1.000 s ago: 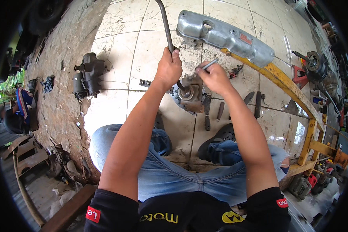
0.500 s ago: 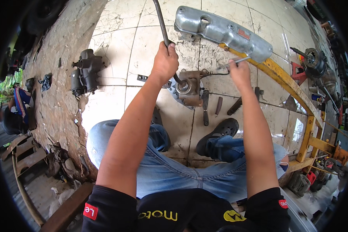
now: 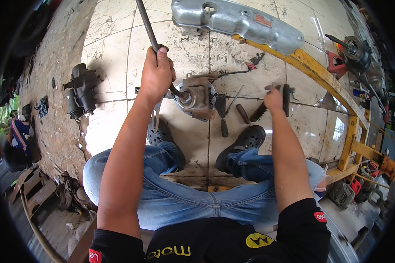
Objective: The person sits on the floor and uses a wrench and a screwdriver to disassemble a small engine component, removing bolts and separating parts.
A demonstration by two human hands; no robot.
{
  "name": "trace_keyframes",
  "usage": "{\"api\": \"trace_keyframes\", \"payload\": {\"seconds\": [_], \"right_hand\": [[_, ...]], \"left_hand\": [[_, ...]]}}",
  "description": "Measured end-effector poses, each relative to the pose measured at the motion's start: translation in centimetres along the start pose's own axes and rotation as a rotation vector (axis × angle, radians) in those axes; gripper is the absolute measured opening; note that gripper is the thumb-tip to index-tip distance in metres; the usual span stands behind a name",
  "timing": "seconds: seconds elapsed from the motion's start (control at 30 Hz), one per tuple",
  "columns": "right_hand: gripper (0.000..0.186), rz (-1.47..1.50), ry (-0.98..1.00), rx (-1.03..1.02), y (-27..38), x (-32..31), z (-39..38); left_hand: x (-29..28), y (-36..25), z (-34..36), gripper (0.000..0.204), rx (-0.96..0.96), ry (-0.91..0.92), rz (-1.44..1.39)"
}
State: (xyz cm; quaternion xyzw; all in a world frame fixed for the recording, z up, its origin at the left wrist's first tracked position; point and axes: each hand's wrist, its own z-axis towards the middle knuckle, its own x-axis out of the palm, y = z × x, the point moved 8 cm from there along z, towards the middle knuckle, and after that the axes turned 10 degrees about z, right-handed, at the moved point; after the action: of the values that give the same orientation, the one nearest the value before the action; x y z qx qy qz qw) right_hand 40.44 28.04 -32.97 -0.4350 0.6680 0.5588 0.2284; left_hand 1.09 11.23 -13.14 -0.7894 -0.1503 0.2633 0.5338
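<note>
My left hand [image 3: 157, 75] is wrapped round a long, bent, dark steel bar [image 3: 145, 24]. The bar's lower end curves down to the round centre of a rusty metal part [image 3: 201, 95], which sits on a silvery round base [image 3: 214, 93] on the floor. Off to the right, my right hand [image 3: 274, 98] is down at floor level, its fingers closed about the handle of a wire brush [image 3: 259, 115]. A black-handled tool [image 3: 286, 100] lies beside it. Left of the brush are a short brown-handled tool [image 3: 242, 114], a thin metal rod [image 3: 235, 100] and a scraper [image 3: 224, 127].
A silvery engine valve cover [image 3: 241, 22] rests on a yellow metal frame [image 3: 324, 81] that curves down the right side. A dark cylindrical mechanical part [image 3: 82, 91] stands at left. A cable [image 3: 237, 71] trails behind the rusty part. My shoes [image 3: 240, 147] flank the work area.
My right hand has let go of the thin metal rod, now lying by the scraper, and has moved down to the wire brush. My left hand still grips the bar. The whole view has shifted.
</note>
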Motion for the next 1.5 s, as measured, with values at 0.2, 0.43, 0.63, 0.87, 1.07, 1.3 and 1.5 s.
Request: {"api": "trace_keyframes", "payload": {"seconds": [0.2, 0.43, 0.63, 0.87, 1.07, 1.3, 1.5], "right_hand": [[0.055, -0.740, 0.238, -0.263, -3.1, -1.1, 0.9], [0.031, -0.873, 0.367, -0.511, -3.2, 0.6, 0.1], [0.050, -0.792, 0.770, -0.343, 2.3, -3.5, -2.0], [0.059, -0.051, 0.297, -0.224, 13.2, -9.9, -8.4], [0.057, 0.375, 0.181, -0.233, 18.1, -3.9, -21.9], [0.064, 0.162, 0.211, -0.239, 20.5, 1.8, -28.3], [0.064, 0.140, 0.155, -0.311, 19.6, 2.4, -26.6]], "left_hand": [[-0.4, -0.4, -0.5, 0.025, -0.040, -0.008, 0.020], [0.0, -0.7, -0.5, 0.028, -0.022, 0.011, 0.022], [0.4, -0.3, 0.0, 0.025, -0.001, 0.024, -0.014], [0.6, 1.2, 0.8, 0.028, -0.011, -0.151, -0.201], [-0.7, -0.2, -0.7, 0.035, 0.004, -0.400, 0.041], [-1.2, -0.1, -1.3, 0.037, -0.045, -0.388, 0.086], [-2.4, 0.2, -0.5, 0.039, -0.058, -0.384, 0.039]]}}
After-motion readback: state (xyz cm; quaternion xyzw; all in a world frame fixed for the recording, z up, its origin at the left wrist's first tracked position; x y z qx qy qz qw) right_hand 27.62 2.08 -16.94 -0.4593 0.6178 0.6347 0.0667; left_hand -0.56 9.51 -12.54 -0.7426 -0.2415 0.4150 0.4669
